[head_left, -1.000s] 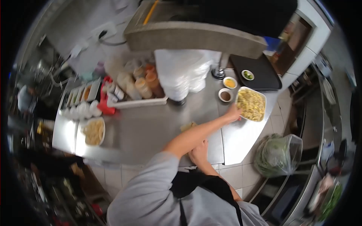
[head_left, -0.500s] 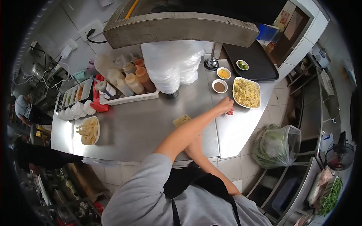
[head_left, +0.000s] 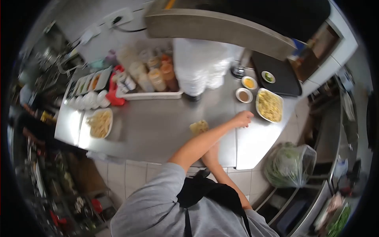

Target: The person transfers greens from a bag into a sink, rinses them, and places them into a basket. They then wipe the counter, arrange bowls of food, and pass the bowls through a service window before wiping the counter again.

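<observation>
My left hand point(head_left: 242, 118) reaches across to the right over the steel counter, fingers curled in; whatever they hold, if anything, is too small to make out. It is just left of an oblong white bowl point(head_left: 270, 106) heaped with yellow shredded food and below a small dish of brown sauce point(head_left: 244, 95). Beneath my left forearm, my right hand point(head_left: 211, 156) is mostly covered and its fingers do not show. Just past that forearm lies a pale yellow, flat piece of food point(head_left: 199, 127) with darker bits on it, close to the right hand.
A dish of orange-yellow sauce point(head_left: 249, 82) and a dish of green citrus point(head_left: 268, 76), on a black tray point(head_left: 276, 67), stand at right. Sauce bottles point(head_left: 157, 80) fill a white basket. A bowl of pale strips point(head_left: 100, 124) is at left. A steel shelf point(head_left: 221, 25) overhangs the counter.
The head view has turned, shifting the counter right and tilting it. Against the dishes, my left hand has drawn slightly left, away from the oblong bowl. The right hand stays under the forearm.
</observation>
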`<state>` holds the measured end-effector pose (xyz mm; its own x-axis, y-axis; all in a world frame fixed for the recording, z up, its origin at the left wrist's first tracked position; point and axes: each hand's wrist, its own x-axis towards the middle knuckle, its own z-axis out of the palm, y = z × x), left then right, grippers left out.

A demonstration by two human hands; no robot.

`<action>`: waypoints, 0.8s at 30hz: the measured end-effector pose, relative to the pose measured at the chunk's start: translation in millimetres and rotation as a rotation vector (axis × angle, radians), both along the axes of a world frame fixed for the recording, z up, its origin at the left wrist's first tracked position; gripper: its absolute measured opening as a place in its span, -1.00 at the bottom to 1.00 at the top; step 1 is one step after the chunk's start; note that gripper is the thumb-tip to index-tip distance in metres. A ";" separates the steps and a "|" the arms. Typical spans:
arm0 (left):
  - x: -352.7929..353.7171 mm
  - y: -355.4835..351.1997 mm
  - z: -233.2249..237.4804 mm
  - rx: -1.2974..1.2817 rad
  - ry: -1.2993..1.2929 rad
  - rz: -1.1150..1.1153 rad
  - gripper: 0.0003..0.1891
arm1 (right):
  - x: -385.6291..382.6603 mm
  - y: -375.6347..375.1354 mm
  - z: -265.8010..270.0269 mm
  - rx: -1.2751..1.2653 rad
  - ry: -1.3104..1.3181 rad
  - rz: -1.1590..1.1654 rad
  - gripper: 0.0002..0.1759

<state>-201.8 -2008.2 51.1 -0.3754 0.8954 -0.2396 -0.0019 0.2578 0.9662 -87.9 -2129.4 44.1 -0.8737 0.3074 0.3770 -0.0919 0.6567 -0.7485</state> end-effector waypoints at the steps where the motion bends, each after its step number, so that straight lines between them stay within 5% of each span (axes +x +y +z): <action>1: -0.8 -21.6 10.2 0.009 0.204 -0.016 -0.61 | 0.6 1.5 -2.9 -0.009 0.076 -0.006 -0.59; 2: -0.7 -51.0 19.4 0.063 0.472 0.084 -0.62 | 5.4 12.6 -12.7 0.073 0.119 0.003 -0.66; 3: -0.9 -83.5 28.9 0.109 0.752 0.166 -0.62 | 0.7 17.3 -7.4 -0.516 0.038 -0.068 -0.70; 4: 2.1 -116.9 39.2 0.062 0.772 0.272 -0.63 | 0.6 22.8 33.7 -0.703 -0.135 -0.198 -0.67; 6: 20.1 -158.8 31.5 -0.039 0.851 0.328 -0.64 | -8.7 33.4 35.4 -1.167 0.004 -0.133 -0.65; 10: 36.5 -170.7 19.3 -0.064 0.857 0.315 -0.67 | -16.9 56.2 21.5 -0.938 -0.118 -0.205 -0.62; 12: 43.4 -181.5 31.0 -0.017 0.833 0.254 -0.68 | -23.2 88.8 15.7 -1.128 -0.175 -0.179 -0.58; 17: 50.3 -215.5 34.3 -0.035 0.709 0.148 -0.70 | -40.5 127.8 33.8 -1.069 -0.332 -0.195 -0.59; 19: 50.8 -222.5 36.4 0.005 0.672 0.206 -0.68 | -42.1 125.4 27.9 -0.885 -0.391 -0.141 -0.65; 24: 44.4 -214.4 41.7 -0.018 0.521 0.309 -0.68 | -41.7 130.6 21.8 -0.943 -0.318 -0.136 -0.59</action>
<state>-157.4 -2222.6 92.8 -0.6896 0.7235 0.0317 0.3932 0.3373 0.8553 -129.6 -1998.9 65.9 -0.8267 0.4650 -0.3167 0.2342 -0.2275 -0.9452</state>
